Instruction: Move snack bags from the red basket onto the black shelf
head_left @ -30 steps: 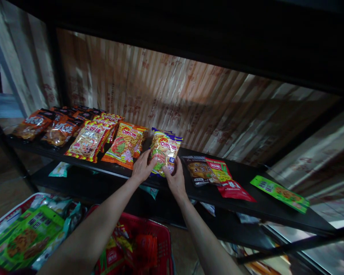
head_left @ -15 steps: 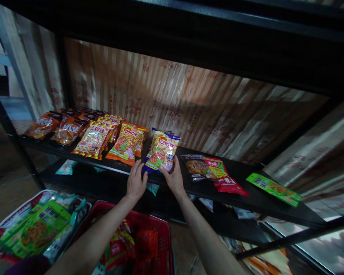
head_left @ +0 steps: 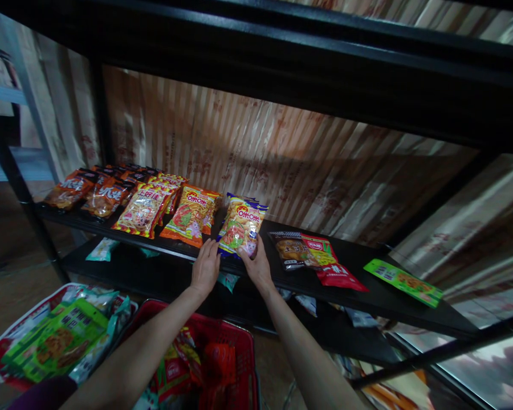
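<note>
A yellow and blue snack bag (head_left: 240, 224) leans at the front of the black shelf, with more blue-edged bags partly hidden behind it. My right hand (head_left: 256, 263) grips its lower right side, the thumb on the front and the fingers round the edge. At the lower left corner of that bag is my left hand (head_left: 206, 263), its fingers bent and drawn together against it. Just left stands an orange snack bag (head_left: 188, 216) with similar printing. To the right of my hands lie a brown snack bag (head_left: 291, 250) and a red snack bag (head_left: 336, 270).
Further left on the shelf are a red-and-yellow bag (head_left: 139, 210) and several dark orange bags (head_left: 106, 196). A green packet (head_left: 404, 282) lies at the right. Below stand a red basket (head_left: 250, 353) and a basket with green packets (head_left: 64, 339). A shelf board (head_left: 282, 54) hangs above.
My left hand's fingers have drawn together at the bag's lower left corner. The right hand keeps its grip, and the bag has hardly moved. The view has shifted slightly.
</note>
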Motion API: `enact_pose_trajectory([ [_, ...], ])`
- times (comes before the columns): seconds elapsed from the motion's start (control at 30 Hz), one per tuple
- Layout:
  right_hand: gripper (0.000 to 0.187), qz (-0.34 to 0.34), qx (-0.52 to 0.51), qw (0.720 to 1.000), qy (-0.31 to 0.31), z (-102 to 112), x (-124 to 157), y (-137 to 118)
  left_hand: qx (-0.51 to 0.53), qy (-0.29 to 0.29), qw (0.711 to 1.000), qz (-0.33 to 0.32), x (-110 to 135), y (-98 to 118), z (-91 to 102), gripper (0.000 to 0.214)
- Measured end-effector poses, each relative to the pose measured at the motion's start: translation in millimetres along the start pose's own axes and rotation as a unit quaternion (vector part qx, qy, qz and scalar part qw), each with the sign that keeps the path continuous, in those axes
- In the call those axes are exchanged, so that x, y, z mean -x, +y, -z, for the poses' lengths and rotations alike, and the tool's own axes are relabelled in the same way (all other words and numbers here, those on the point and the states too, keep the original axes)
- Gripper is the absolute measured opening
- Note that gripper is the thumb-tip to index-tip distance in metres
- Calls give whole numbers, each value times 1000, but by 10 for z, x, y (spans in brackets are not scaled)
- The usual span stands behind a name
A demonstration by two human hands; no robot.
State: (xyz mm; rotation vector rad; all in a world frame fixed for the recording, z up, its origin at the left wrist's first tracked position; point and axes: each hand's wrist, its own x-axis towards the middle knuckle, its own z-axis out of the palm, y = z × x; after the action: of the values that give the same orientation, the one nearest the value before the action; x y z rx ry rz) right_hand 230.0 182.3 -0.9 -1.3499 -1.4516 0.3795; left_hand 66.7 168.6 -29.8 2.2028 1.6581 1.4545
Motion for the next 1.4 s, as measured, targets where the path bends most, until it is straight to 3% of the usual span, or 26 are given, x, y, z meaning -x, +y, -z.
enact_pose_trajectory([
  [0.3,81,-27,-1,999,-28,53,-49,39,-6,-33,999,39,-115,42,13,32],
  [0.53,77,-57,-15,997,-39,100,-78,-101,30,27,999,33,-126,89,-18,43],
  [0.8,91,-81,-19,994,-72,158,-77,-165,56,-3,998,29,-225,176,-57,53],
  [0.93,86,-75,-28,996,-45,215,-55,-74,50,6,998,26,-56,142,-21,53],
  [1.17,79,-41,4,998,-53,294,192,126,16,4,999,-49,492,103,160,49],
  [1.4,60,55,91,994,19,305,552,30,10,-94,994,-62,925,146,233,42],
])
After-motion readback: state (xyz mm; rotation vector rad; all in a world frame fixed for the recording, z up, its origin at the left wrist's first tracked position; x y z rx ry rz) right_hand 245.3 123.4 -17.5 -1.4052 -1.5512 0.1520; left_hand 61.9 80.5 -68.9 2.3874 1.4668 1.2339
